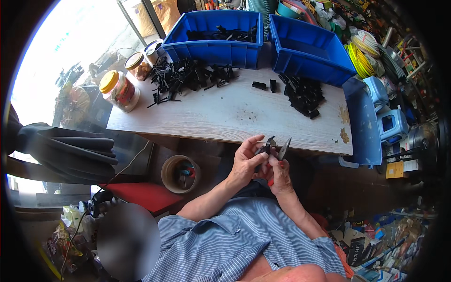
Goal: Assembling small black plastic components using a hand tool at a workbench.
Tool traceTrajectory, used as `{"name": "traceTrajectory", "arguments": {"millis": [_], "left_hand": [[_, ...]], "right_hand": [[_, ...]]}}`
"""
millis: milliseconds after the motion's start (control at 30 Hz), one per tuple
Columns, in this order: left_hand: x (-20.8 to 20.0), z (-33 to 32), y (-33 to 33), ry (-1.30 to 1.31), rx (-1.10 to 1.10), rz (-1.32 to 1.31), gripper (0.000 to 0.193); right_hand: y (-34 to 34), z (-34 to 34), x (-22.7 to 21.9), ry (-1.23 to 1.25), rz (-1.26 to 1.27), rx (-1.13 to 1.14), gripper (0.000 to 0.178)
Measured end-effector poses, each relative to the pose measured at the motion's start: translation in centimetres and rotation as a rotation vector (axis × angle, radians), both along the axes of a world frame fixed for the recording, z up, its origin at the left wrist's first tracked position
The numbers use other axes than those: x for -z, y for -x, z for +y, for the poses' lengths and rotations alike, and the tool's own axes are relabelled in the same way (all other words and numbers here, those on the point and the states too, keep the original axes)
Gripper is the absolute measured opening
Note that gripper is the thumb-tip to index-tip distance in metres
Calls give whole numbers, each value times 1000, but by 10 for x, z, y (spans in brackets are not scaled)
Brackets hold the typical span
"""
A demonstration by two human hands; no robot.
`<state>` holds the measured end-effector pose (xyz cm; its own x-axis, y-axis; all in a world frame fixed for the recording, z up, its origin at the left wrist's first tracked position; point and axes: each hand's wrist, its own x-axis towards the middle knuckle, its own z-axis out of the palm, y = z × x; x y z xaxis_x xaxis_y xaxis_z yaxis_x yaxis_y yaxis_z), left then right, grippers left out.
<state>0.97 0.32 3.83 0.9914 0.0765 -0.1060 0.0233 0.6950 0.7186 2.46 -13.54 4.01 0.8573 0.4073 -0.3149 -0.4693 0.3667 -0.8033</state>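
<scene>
My left hand (244, 164) is closed on a small black plastic part (265, 149), held just off the table's front edge. Thin bits stick up from the part's top. Pliers (284, 149) with pointed metal jaws and red handles are gripped in my right hand (281, 177), jaws upward and beside the part. Whether they touch it I cannot tell. On the pale wood-grain table (202, 113), a loose heap of black parts with thin stems (181, 77) lies at the left. A denser pile of black parts (302, 95) lies at the right, with two single pieces (272, 86) near it.
Two blue bins (213, 49) line the table's back; the left one contains black parts. Lidded jars (123, 91) stand at the left corner. Below are a round bucket (181, 189) and a red board (141, 197). Blue stools (393, 126) and coiled yellow hose (359, 61) are at the right.
</scene>
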Motion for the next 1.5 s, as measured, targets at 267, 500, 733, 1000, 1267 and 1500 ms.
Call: {"name": "traceTrajectory", "arguments": {"millis": [267, 500, 733, 1000, 1267, 1500], "left_hand": [[4, 1, 7, -64, 92, 14, 50], [13, -5, 4, -368, -52, 35, 30], [18, 0, 7, -615, -8, -42, 29], [19, 6, 11, -273, 186, 211, 30], [13, -5, 8, -49, 177, 485, 14], [26, -20, 7, -39, 106, 530, 15]], "right_hand": [[0, 2, 20, 9, -48, 96, 16], [-2, -4, 27, 63, -115, 50, 18], [2, 0, 33, 154, -11, 204, 19], [-1, -6, 35, 169, -30, 101, 9], [3, 0, 27, 262, -13, 111, 8], [22, 11, 7, 390, -26, 212, 17]]}}
